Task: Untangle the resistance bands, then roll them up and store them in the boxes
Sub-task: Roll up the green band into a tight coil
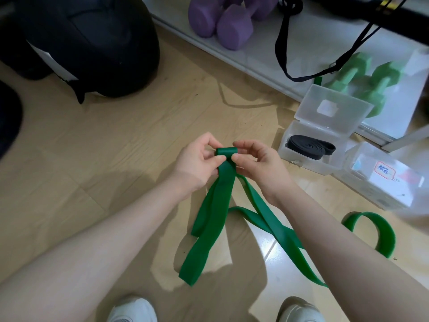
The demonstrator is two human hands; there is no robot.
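Now your left hand (198, 159) and right hand (254, 160) meet at mid-frame above the floor (116, 159), fingers and thumbs curled, pinching the small first turn of a roll in the green band (224, 182). Its long tails trail down toward your shoes, one loop lying off to the right. It looks light, soft and springy, likely to unwind if released; grip the coil's edges firmly. Beyond your right hand, an open box (299, 156) holds a rolled black band (311, 145); a closed box (380, 180) sits beside it.

Wooden floor (97, 145) carrying an open clear box (311, 156), a labelled box (380, 182), trailing green band (209, 240), black bag (92, 43).
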